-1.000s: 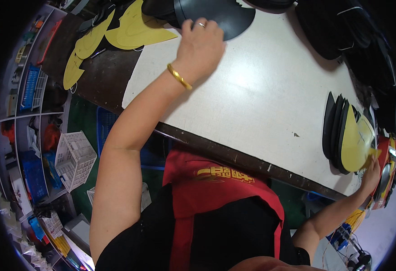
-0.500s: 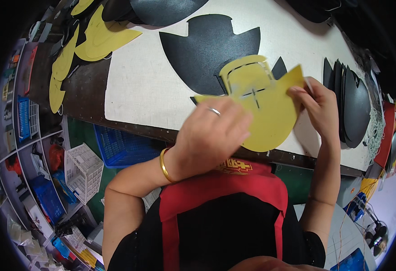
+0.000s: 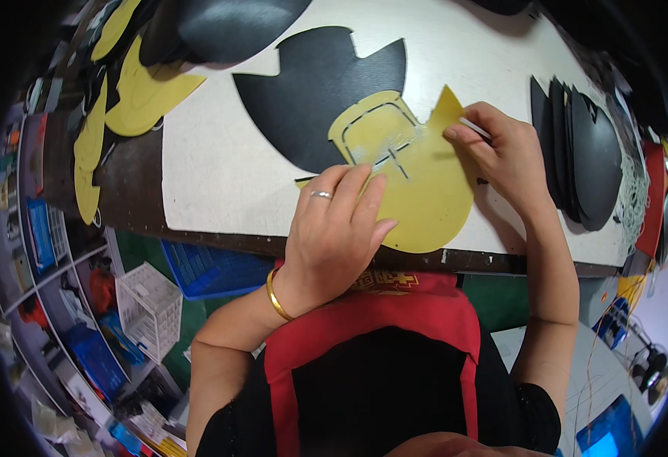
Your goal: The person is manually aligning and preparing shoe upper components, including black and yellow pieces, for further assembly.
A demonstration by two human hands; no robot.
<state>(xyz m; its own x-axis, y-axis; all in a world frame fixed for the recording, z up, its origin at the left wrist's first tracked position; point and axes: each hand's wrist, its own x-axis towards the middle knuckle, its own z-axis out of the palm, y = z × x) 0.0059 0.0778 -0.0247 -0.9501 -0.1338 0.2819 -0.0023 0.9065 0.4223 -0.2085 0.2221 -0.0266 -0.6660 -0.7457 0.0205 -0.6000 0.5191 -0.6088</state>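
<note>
A yellow template [image 3: 429, 202] with a dashed black outline and a black cross lies near the table's front edge. Its rounded upper tab overlaps a black leather-like cut piece [image 3: 318, 84] behind it. A dark edge peeks out under the template's left corner. My left hand [image 3: 334, 221], wearing a ring, rests on the template's left part with fingers stretched out and holding nothing. At the template's upper right corner, my right hand [image 3: 505, 148] is closed around a thin white pen-like stick [image 3: 475, 128]; its lower tip is hidden by the fingers.
A stack of black cut pieces [image 3: 597, 167] stands on the right, beside tangled pale thread [image 3: 635, 186]. More yellow templates [image 3: 139, 99] and black pieces [image 3: 231, 27] lie at the upper left. Below the table edge are a blue basket [image 3: 212, 266] and a white basket [image 3: 151, 305].
The yellow template has turned anticlockwise and shifted slightly left. My left hand has settled on it, and my right hand has moved left, its white stick now showing more clearly.
</note>
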